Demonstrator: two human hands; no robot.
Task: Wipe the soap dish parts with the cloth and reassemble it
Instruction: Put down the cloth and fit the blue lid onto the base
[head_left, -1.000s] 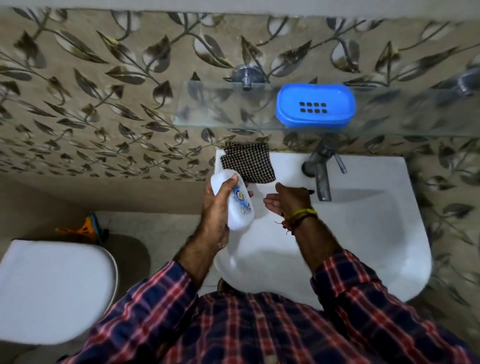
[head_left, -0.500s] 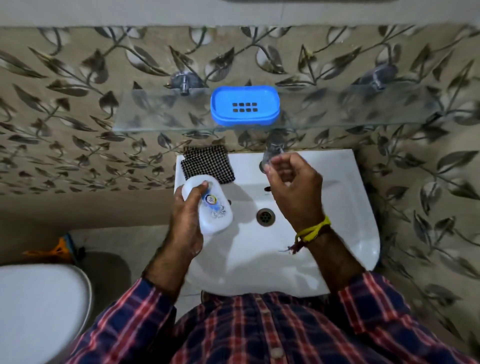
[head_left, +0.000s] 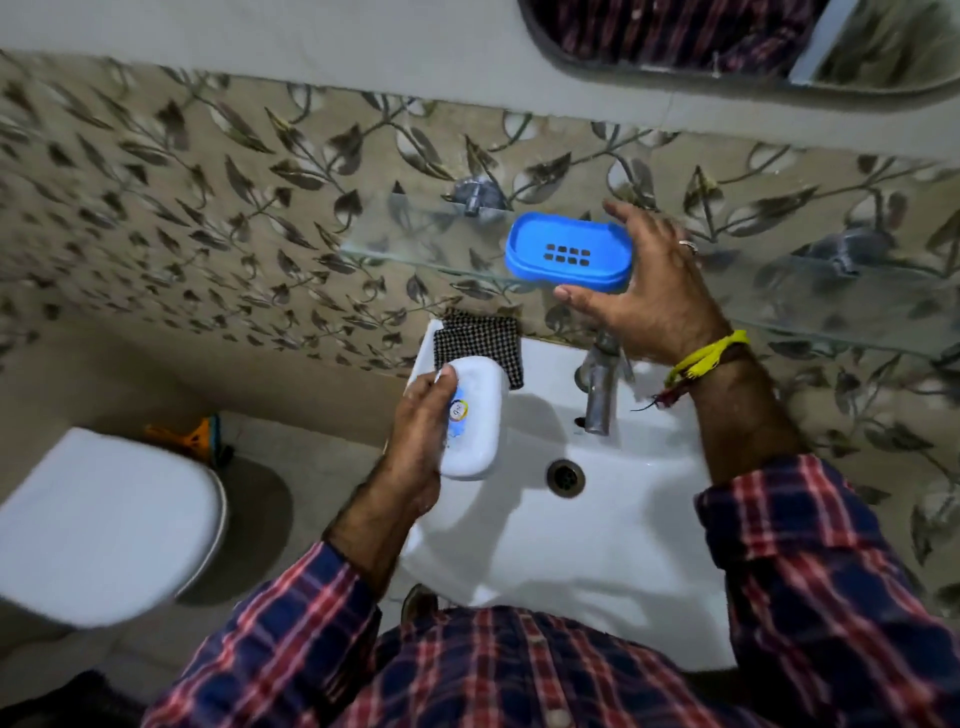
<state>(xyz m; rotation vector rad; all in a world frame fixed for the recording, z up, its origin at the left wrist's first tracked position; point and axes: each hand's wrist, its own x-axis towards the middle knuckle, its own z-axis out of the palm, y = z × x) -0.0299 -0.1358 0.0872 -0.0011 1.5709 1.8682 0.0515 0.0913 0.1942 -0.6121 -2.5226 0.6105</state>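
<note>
while the left grip (head_left: 415, 415) holds the soap (head_left: 475, 418), the right grip (head_left: 647, 291) spreads around the soap dish (head_left: 569, 253) edge.

There is 1 view only, from a wide-angle camera worn on the person's head. It looks steeply down and forward at close range over the white ceramic washbasin (head_left: 597, 551), toward the leaf-patterned tiled wall (head_left: 208, 218). Straight edges bow near the borders. The checked shirt fills the bottom edge, a white toilet lid (head_left: 98, 525) lies at far left.
</note>
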